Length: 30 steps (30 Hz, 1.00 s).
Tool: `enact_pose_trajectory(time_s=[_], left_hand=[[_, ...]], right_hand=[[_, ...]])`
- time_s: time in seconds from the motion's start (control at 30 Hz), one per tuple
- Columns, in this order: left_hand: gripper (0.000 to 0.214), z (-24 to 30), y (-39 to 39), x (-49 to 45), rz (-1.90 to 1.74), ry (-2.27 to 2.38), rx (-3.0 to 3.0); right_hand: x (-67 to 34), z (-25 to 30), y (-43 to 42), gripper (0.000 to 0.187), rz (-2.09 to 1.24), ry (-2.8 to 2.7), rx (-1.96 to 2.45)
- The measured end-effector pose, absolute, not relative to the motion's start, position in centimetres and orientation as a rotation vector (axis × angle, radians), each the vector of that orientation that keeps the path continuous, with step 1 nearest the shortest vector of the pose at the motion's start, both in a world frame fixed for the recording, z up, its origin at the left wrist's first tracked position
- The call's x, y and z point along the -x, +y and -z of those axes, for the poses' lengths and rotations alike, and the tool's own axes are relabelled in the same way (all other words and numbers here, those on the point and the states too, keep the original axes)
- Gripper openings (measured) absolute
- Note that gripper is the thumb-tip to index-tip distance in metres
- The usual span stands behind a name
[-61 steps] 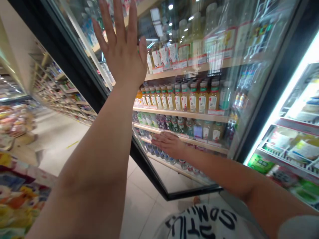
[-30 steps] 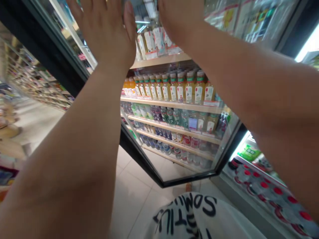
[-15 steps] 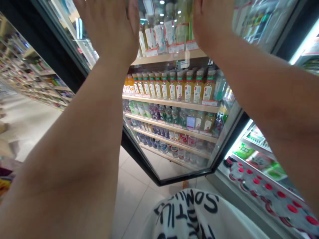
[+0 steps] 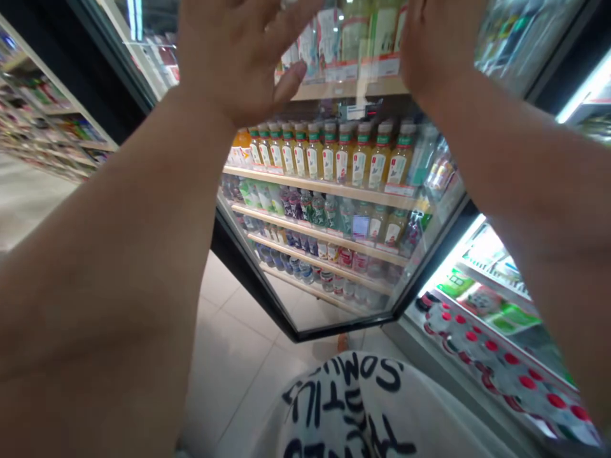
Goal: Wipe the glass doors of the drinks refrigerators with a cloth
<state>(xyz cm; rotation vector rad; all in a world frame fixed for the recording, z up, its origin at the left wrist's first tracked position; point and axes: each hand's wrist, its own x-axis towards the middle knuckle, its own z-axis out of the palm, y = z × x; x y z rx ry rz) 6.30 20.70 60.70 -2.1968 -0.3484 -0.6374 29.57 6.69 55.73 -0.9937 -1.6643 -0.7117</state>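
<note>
A large glass door [image 4: 334, 312] with a black frame stands in front of me at an angle. Both my arms reach up toward its upper pane. My left hand [image 4: 233, 57] is raised at the top of the view against or close to the glass, thumb and fingers apart, and I see nothing in it. To its right, my right hand [image 4: 442, 44] is also up at the pane; most of its fingers are cut off by the upper edge. Rows of yellow drink bottles [image 4: 344, 156] with green-banded necks show in the glass between my forearms.
At the right, a lit cooler [image 4: 491, 286] holds green packs and red-capped bottles [image 4: 506, 366]. Store shelves [image 4: 52, 121] line the far left. Pale tiled floor [image 4: 233, 356] lies below the door, and my white shirt with black lettering [image 4: 353, 407] fills the bottom middle.
My left hand has shifted right and lower in view, its thumb and fingers now showing apart. My right hand sits slightly farther right. The door and bottles have shifted slightly left in view.
</note>
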Motion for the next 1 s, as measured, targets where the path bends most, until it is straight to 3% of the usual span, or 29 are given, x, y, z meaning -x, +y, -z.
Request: enact_pose_trajectory(time_s=[0.2, 0.37, 0.53, 0.6, 0.8, 1.0], left_hand=[[0.084, -59.7, 20.7, -6.2, 0.650, -0.269, 2.297], [0.081, -57.8, 20.3, -6.7, 0.763, -0.352, 2.240], [0.086, -56.6, 19.8, -6.7, 0.890, -0.267, 2.243], [0.085, -56.4, 19.7, -6.6, 0.900, -0.262, 2.210], [0.076, -56.0, 19.6, -6.7, 0.996, -0.228, 2.230], [0.081, -55.9, 19.6, -7.0, 0.921, -0.301, 2.145]], right_hand=[[-31.6, -56.6, 8.1, 0.070, 0.729, -1.357, 0.966], [-34.6, -57.1, 8.0, 0.064, 1.145, -1.329, 1.342], [-34.2, -53.4, 8.0, 0.052, 1.480, -1.907, 1.121], [-35.0, -53.3, 7.9, 0.050, 1.480, -1.934, 1.107], [-35.7, -53.1, 7.7, 0.050, 1.393, -1.309, 1.272], [-35.7, -50.7, 7.5, 0.047, 1.449, -1.960, 1.196]])
